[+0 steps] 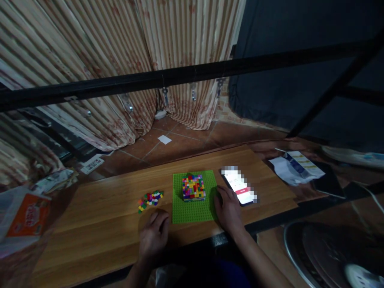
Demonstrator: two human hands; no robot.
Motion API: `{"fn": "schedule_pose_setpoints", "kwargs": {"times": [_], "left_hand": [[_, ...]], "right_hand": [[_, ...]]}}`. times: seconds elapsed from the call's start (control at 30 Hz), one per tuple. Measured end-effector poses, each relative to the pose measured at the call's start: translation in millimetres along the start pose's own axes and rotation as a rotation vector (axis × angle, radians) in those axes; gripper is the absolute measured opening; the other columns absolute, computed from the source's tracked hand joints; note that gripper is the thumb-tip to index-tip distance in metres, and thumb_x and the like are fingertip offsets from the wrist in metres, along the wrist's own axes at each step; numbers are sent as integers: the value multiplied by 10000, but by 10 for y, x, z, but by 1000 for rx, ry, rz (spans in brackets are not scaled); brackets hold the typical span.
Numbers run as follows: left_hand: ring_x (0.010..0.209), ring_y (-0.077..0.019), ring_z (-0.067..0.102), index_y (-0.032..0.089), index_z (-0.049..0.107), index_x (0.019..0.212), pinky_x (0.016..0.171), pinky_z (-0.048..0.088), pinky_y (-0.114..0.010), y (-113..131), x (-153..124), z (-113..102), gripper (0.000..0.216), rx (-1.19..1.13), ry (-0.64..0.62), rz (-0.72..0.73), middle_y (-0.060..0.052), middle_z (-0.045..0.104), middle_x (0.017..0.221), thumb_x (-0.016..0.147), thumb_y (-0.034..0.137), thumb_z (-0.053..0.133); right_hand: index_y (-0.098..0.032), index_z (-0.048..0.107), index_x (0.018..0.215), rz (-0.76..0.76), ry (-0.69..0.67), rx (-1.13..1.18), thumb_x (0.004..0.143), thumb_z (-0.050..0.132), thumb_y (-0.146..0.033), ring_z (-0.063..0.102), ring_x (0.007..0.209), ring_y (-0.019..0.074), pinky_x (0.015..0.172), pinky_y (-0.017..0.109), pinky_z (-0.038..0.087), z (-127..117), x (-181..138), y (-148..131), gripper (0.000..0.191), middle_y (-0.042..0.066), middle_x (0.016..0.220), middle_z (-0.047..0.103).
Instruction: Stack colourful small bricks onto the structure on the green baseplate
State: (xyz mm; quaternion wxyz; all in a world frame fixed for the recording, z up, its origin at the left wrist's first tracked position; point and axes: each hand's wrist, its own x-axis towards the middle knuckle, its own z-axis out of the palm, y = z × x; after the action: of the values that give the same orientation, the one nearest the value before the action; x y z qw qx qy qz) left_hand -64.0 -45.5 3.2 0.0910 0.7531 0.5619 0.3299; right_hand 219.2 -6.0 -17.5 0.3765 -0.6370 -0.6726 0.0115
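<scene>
A block of many small coloured bricks (193, 188) stands on a green studded baseplate (195, 216) on the wooden table. To its left lies a loose pile of small coloured bricks (151, 200). My left hand (154, 234) rests on the table just below that pile, its fingers curled in; whatever they may hold is hidden. At the right edge of the baseplate is my right hand (229, 208), thumb and fingers a little apart and touching the plate's edge. No brick shows in it.
A lit phone (239, 185) lies right of the baseplate, close to my right hand. Papers (295, 166) lie beyond the table's right end. An orange-and-white package (28, 216) is at far left. A black metal bar (180, 78) crosses before the curtains.
</scene>
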Motion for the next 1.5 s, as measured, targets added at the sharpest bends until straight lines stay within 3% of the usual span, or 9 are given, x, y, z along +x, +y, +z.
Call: {"fn": "schedule_pose_setpoints", "kwargs": {"times": [0.33, 0.5, 0.67, 0.83, 1.13, 1.5], "left_hand": [[819, -162, 655, 208, 654, 884, 743, 534, -273, 92, -46, -21, 162, -61, -19, -72, -41, 683, 837, 920, 182, 498], [811, -157, 667, 215, 659, 897, 735, 544, -257, 111, -103, -76, 170, -99, 55, -117, -39, 687, 833, 924, 162, 500], [853, -161, 677, 205, 662, 962, 794, 556, -270, -106, -85, -349, 149, -2, 221, -245, -46, 698, 898, 912, 168, 527], [855, -177, 674, 193, 657, 964, 771, 555, -295, -408, -78, -566, 142, 68, 263, -435, -49, 695, 910, 910, 227, 529], [1004, -247, 637, 195, 666, 980, 902, 518, -393, -344, -101, -410, 126, 234, 182, -414, -83, 703, 1005, 864, 226, 628], [847, -197, 675, 208, 665, 929, 779, 540, -318, -289, -83, -413, 152, 153, 165, -445, -49, 709, 900, 860, 157, 538]], "right_hand": [[-140, 626, 1157, -39, -58, -59, 927, 471, -337, 574, 1123, 299, 980, 485, 471, -55, -28, 97, 340, 159, 1184, 653], [-134, 634, 1161, -34, -83, -92, 924, 453, -388, 590, 1110, 313, 968, 493, 476, -65, -40, 146, 392, 163, 1187, 659], [-141, 643, 1158, -36, -102, -99, 917, 456, -413, 598, 1114, 334, 974, 521, 466, -78, -51, 175, 409, 165, 1193, 661], [-155, 640, 1175, -42, -104, -88, 908, 474, -414, 598, 1130, 350, 979, 540, 458, -86, -53, 202, 407, 167, 1201, 659], [-154, 641, 1175, -44, -101, -92, 916, 466, -429, 592, 1124, 358, 972, 560, 451, -102, -51, 177, 416, 174, 1201, 655], [-148, 648, 1153, -22, -105, -47, 930, 444, -422, 584, 1131, 356, 970, 569, 450, -103, -38, 120, 409, 182, 1191, 652]]}}
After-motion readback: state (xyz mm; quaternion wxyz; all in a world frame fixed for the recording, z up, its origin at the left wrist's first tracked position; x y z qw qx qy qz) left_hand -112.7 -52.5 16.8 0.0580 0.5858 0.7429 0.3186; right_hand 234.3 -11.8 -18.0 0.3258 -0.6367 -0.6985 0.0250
